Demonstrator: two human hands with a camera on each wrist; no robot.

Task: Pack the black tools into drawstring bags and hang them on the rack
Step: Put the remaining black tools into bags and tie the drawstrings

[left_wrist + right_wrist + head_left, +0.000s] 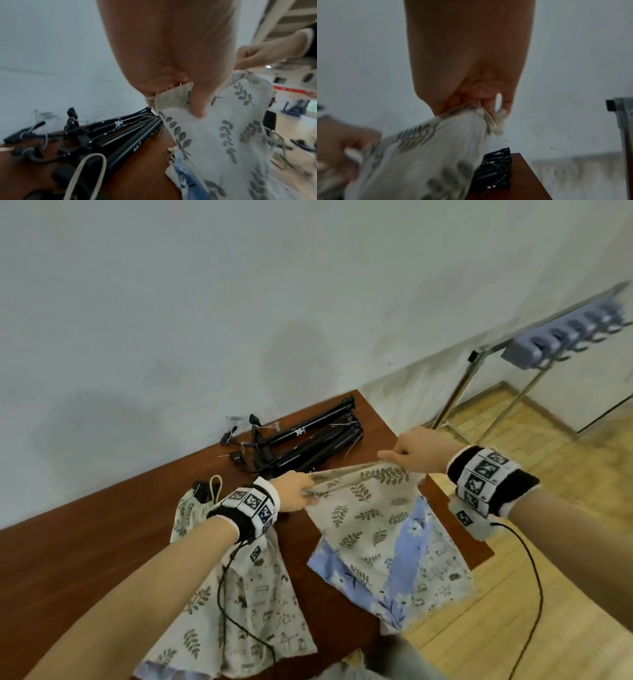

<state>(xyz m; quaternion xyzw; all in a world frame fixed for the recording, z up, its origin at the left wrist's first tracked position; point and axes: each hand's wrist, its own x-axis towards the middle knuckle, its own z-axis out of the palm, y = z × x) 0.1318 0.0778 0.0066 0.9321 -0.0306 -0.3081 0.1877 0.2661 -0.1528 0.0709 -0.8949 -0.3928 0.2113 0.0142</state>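
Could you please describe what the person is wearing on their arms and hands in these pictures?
Both forearms are bare, without sleeves or gloves. Each wrist carries a black-and-white wristband, left and right, covered with square black-and-white coded markers. A thin black cable trails from the right wrist, and another from the left.

I see matt woven cloth on the leaf-print bag [363,508], glossy black metal on the tools [308,440], and a smooth polished wood surface [102,542].

Head looks down; wrists close, sharing bag [363,508].
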